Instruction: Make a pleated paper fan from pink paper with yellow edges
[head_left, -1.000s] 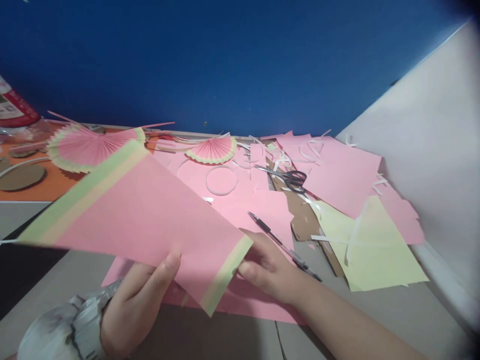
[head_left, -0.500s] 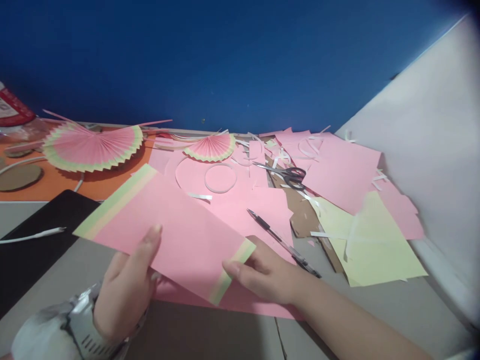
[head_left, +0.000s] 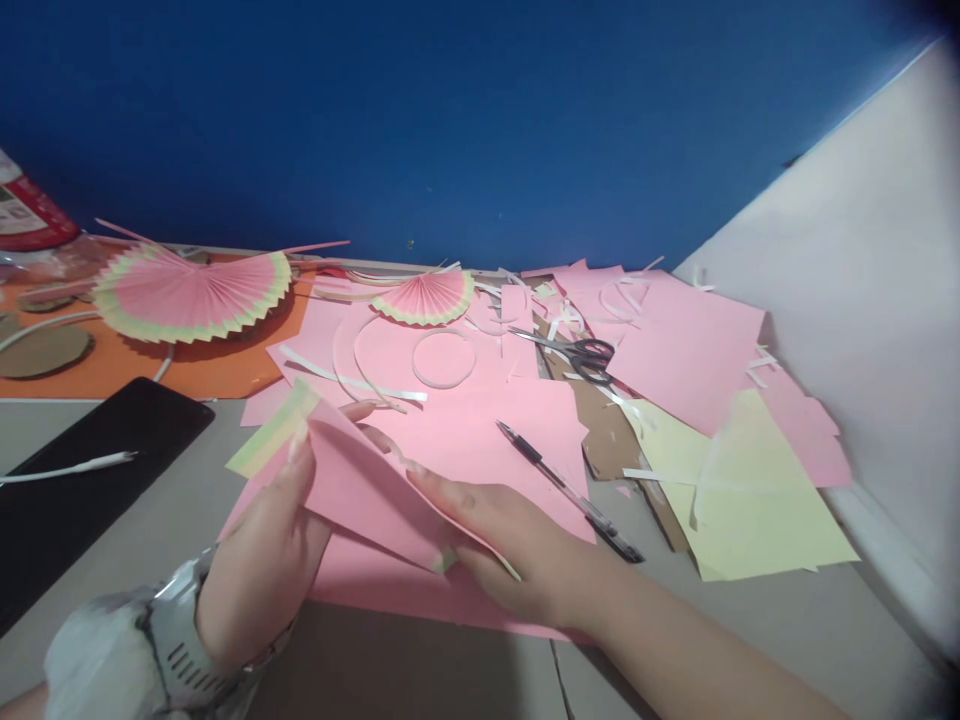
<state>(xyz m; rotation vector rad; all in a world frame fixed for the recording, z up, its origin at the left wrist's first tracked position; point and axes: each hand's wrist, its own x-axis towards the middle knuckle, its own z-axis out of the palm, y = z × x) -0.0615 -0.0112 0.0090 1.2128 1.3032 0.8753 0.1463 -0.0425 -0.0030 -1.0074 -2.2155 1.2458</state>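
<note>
Pink sheet (head_left: 360, 490) with green edge strip, left of pen (head_left: 566, 490), lifted and tilted above pink base sheet (head_left: 480, 440).
Left hand (head_left: 262, 560): pinches strip end, thumb on top.
Right hand (head_left: 510, 540): fingers straight, pressed together along sheet's other end; thumb mostly hidden, looks like loose pinch.
Judgement: thin paper, light, floppy, creases easily, so hold by edges.
Behind pen: scissors (head_left: 577, 352), small fan (head_left: 426, 297), loose white strips.
Right of pen: yellow paper (head_left: 750, 500).
Far left of pen: black slab (head_left: 45, 510) with white cable (head_left: 67, 467); large fan (head_left: 191, 295) beyond.
Pen lies near right wrist, easy to snag.
</note>
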